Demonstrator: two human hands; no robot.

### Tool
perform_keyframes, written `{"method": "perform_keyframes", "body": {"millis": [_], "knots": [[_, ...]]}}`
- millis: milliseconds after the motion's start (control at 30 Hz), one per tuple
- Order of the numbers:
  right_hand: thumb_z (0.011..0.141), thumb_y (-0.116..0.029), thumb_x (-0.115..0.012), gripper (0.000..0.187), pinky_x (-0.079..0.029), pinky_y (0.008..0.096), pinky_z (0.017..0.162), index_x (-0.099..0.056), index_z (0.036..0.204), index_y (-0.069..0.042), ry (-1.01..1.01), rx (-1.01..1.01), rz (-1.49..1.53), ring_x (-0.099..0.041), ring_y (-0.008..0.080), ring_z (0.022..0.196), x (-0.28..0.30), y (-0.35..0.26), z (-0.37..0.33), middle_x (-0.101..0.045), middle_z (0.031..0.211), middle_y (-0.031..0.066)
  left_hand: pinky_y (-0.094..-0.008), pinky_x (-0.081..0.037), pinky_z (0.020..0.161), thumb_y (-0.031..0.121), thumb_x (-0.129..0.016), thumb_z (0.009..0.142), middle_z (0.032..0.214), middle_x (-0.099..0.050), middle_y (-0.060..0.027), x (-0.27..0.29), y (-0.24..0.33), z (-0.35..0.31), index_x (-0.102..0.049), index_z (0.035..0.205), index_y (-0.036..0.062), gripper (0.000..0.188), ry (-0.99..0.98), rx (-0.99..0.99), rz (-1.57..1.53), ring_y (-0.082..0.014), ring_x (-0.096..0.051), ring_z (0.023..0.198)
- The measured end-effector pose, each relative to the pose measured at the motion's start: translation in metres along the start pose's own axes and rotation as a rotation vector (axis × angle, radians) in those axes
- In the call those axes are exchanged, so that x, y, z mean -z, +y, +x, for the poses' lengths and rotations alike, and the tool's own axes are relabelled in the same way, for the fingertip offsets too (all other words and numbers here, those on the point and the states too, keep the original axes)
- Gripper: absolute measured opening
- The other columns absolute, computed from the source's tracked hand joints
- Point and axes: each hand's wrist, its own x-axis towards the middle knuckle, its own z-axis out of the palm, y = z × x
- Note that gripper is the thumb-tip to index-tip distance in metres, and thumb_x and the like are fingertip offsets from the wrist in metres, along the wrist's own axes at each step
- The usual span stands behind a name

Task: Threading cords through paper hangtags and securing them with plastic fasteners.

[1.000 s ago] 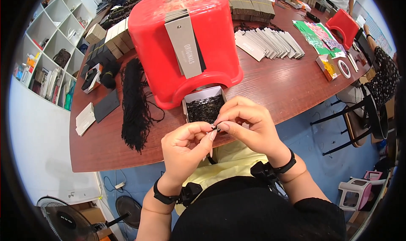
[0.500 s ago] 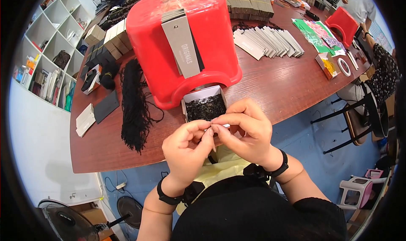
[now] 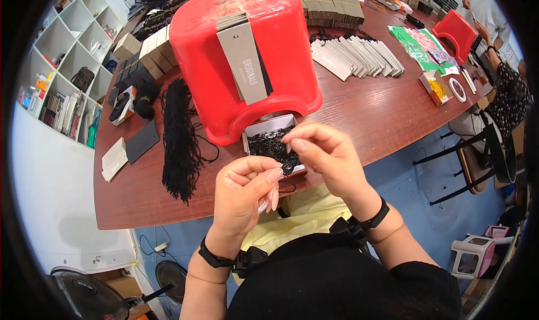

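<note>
Over the table's front edge, my left hand [image 3: 247, 188] is closed, thumb against forefinger, on a thin black cord [image 3: 287, 186] whose loop hangs beside the fingertips. My right hand [image 3: 331, 160] is raised a little higher, thumb and forefinger brought together over the box; what they pinch, if anything, is too small to make out. Just beyond both hands stands an open white box [image 3: 245, 142] filled with a tangle of small black shiny pieces [image 3: 269, 143]. Part of the box is hidden by my fingers.
Behind the box an upturned red stool [image 3: 196, 56] carries grey tags [image 3: 241, 56] on its side. Left lies a bundle of black cords [image 3: 178, 140]; right, a fanned row of grey tags [image 3: 359, 57]. Another person [image 3: 508, 90] sits at the far right by a chair [image 3: 474, 165].
My hands have come apart: the right has lifted away up and right, the left has stayed low. A black cord loop now shows by the left fingertips.
</note>
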Motion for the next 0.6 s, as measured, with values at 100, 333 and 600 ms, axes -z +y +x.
{"method": "perform_keyframes", "body": {"millis": [100, 333, 600], "knots": [[0.084, -0.011, -0.054, 0.013, -0.033, 0.0153, 0.048, -0.059, 0.092, -0.002, -0.249, -0.376, 0.332, -0.042, -0.0015, 0.057, 0.0037, 0.0051, -0.0006, -0.057, 0.074, -0.0043, -0.0162, -0.035, 0.038, 0.001, -0.058, 0.077, 0.058, -0.056, -0.0059, -0.0015, -0.0011, -0.0004, -0.057, 0.084, -0.0045, 0.009, 0.082, -0.089, 0.14, -0.0075, -0.049, 0.043], [0.082, -0.008, -0.056, 0.013, -0.037, 0.0171, 0.052, -0.061, 0.093, -0.001, -0.23, -0.185, 0.142, -0.046, 0.0016, 0.063, 0.0022, 0.0035, -0.0033, -0.058, 0.082, 0.0001, -0.0162, -0.036, 0.04, -0.001, -0.057, 0.077, 0.064, -0.058, -0.0064, 0.0, 0.0002, -0.0021, -0.057, 0.084, -0.0048, 0.008, 0.127, -0.215, 0.351, -0.0071, -0.051, 0.046], [0.078, -0.004, -0.057, 0.015, -0.038, 0.0179, 0.054, -0.061, 0.093, 0.0, -0.243, 0.002, -0.187, -0.048, 0.0037, 0.064, 0.0039, 0.0005, -0.0036, -0.057, 0.084, 0.0039, -0.0154, -0.041, 0.046, -0.004, -0.059, 0.075, 0.068, -0.06, -0.0046, -0.0054, -0.0032, -0.0053, -0.059, 0.084, -0.0039, 0.008, 0.175, -0.413, 0.584, -0.0041, -0.052, 0.053]]}}
